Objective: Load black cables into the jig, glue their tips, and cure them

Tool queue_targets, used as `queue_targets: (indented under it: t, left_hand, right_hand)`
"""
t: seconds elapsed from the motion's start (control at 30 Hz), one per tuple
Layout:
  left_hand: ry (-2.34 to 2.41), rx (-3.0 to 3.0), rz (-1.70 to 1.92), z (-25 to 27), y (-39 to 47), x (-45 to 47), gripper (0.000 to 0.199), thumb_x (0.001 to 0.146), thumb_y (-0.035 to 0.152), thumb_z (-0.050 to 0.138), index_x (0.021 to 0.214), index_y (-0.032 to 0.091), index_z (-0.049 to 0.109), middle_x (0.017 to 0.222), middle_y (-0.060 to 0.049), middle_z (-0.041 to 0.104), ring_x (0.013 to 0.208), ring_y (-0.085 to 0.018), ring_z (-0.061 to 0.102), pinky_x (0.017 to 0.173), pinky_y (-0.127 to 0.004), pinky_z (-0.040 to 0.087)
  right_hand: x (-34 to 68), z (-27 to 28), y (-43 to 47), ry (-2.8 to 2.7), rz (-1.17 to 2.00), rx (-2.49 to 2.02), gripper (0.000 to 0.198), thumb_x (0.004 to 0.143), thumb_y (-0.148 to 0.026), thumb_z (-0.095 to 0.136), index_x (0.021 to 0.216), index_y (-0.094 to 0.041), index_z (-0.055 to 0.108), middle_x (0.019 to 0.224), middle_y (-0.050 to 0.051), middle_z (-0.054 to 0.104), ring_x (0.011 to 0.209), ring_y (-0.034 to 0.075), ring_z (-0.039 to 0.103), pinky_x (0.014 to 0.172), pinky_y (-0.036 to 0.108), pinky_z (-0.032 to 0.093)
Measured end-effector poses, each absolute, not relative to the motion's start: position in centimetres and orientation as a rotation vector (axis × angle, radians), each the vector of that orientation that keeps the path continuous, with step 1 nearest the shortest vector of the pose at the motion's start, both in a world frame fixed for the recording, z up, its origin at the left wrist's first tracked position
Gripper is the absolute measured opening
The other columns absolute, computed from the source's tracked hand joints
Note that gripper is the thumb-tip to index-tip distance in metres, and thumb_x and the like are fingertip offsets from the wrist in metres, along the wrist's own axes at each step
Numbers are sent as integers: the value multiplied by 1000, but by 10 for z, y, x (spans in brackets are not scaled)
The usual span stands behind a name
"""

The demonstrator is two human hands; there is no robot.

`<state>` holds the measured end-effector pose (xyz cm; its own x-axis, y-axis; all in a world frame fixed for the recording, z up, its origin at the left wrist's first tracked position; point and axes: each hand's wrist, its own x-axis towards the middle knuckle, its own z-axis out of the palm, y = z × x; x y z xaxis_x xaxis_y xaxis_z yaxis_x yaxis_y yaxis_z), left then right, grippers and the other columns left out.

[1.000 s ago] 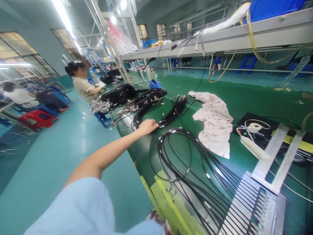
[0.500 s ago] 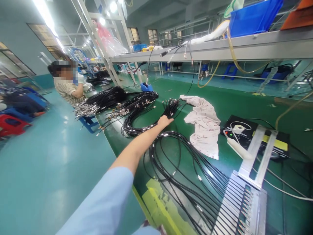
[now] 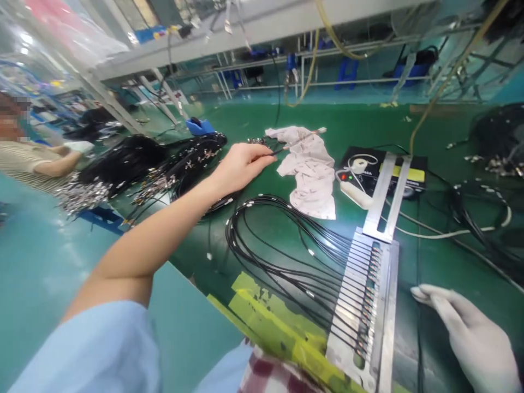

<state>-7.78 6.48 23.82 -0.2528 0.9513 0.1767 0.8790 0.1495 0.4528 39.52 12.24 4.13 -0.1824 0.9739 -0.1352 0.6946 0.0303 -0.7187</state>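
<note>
My left hand (image 3: 243,166), bare, pinches a thin black cable (image 3: 280,151) whose end reaches over a crumpled pale cloth (image 3: 309,174). Behind that hand, the tips of a black cable bundle (image 3: 257,141) show in part. In front of me lies a metal fixture (image 3: 360,305) with a row of black cables (image 3: 282,267) set side by side in its slots and looping out to the left. My right hand (image 3: 470,327) wears a white glove and hovers to the right of the fixture. Its thumb and fingers are drawn together, with nothing visible between them.
A black control box (image 3: 356,164) with indicator lights stands behind the fixture, a white-handled tool (image 3: 355,195) beside it. Heaps of black cables (image 3: 123,161) lie at the left, more coils (image 3: 499,136) at the right. A person in a striped shirt (image 3: 24,164) sits at the far left.
My view has swung right and down. My left hand has gone from the cable bundle's tips to beside the cloth, with one cable in it. My gloved right hand has come into view.
</note>
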Motion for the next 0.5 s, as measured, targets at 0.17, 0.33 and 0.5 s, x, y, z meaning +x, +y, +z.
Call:
queue_targets:
  t: [0.17, 0.33, 0.5]
  left_hand:
    - [1347, 2165, 424, 194, 18, 11, 27, 99, 29, 53, 110, 15, 73, 100, -6, 71, 87, -14, 65, 80, -24, 48]
    - [1193, 1943, 428, 114, 13, 44, 26, 97, 25, 56, 115, 18, 73, 93, -6, 58, 83, -12, 58, 74, -22, 45]
    - [1299, 1966, 574, 97, 36, 58, 20, 98, 22, 51, 111, 15, 65, 95, -5, 57, 86, -13, 54, 79, -25, 43]
  right_hand:
    - [390, 52, 116, -1784, 1197, -1661, 31, 85, -59, 58, 95, -33, 71, 100, 4, 71, 108, 31, 63, 107, 49, 41]
    - [388, 51, 114, -1765, 1215, -1532, 40, 88, -60, 58, 96, -23, 71, 98, 7, 70, 98, 31, 66, 100, 49, 46]
    - [387, 46, 117, -1693, 1295, -1481, 42, 89, -60, 61, 100, -20, 71, 97, 6, 71, 92, 26, 68, 95, 43, 51]
